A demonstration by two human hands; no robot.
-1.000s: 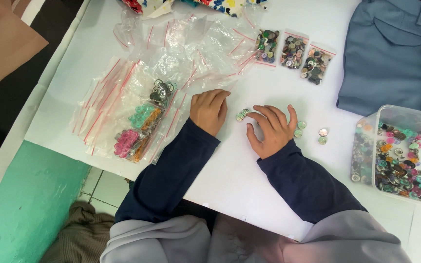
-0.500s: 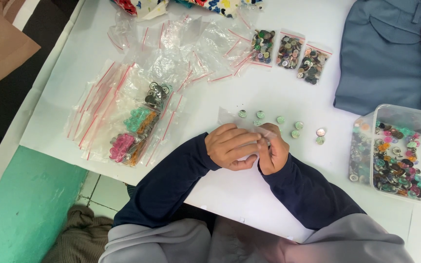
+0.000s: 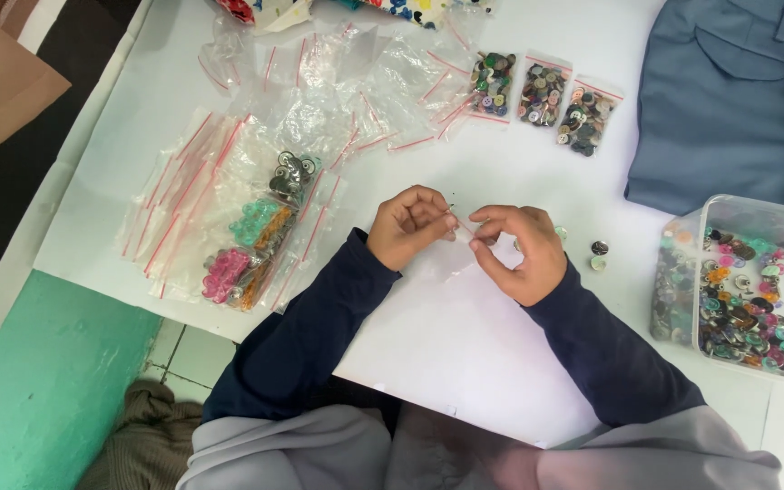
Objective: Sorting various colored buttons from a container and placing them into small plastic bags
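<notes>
Head view, looking down: white bench [image 3: 465, 363], person in dark blue sleeves seated at it. Left hand [image 3: 407, 227] and right hand [image 3: 519, 252] meet over the middle of the bench, both gripping a small clear zip bag [image 3: 461, 243] with a red strip along its top, held between them just above the bench surface. Left fingers [image 3: 435, 218] curled and pinching the bag's edge at its left; right fingers [image 3: 494, 227] bent, thumb and forefinger pinching the same edge from the right. Bag's contents too small to tell. Just right of the right hand, a few loose buttons [image 3: 597, 255] lie on the bench. Further right, a clear plastic tub [image 3: 751, 210] full of mixed coloured buttons. Top centre, three small filled button bags [image 3: 542, 95] in a row, side by side. Left of the hands, a heap of empty zip bags [image 3: 319, 100] with red strips, some holding pink, green and dark buttons [image 3: 256, 245]. Top right, folded grey-blue garment [image 3: 728, 100] on the bench, just above the tub. Green floor patch [image 3: 38, 372] at lower left, beside the bench edge.
</notes>
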